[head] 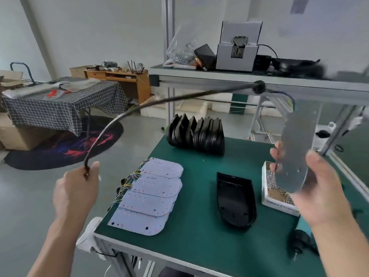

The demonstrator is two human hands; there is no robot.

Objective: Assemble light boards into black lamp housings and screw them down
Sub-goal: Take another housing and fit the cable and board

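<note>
**Q:** What does my right hand (319,188) hold?

**A:** A light board (297,154), raised above the table's right side and standing nearly on end, blurred; my thumb lies on its near face and my fingers wrap its far edge.

**Q:** And my left hand (76,191)?

**A:** It is curled round the end of a black cable (139,108), which arcs up to a grommet (259,87) near the board's top.

**Q:** What lies below?

**A:** On the green table (195,232): one open black lamp housing (235,200) at centre; four overlapping light boards (151,196) to its left; a row of housings (196,134) set on edge behind; a box of screws (276,193) beside the held board.
</note>
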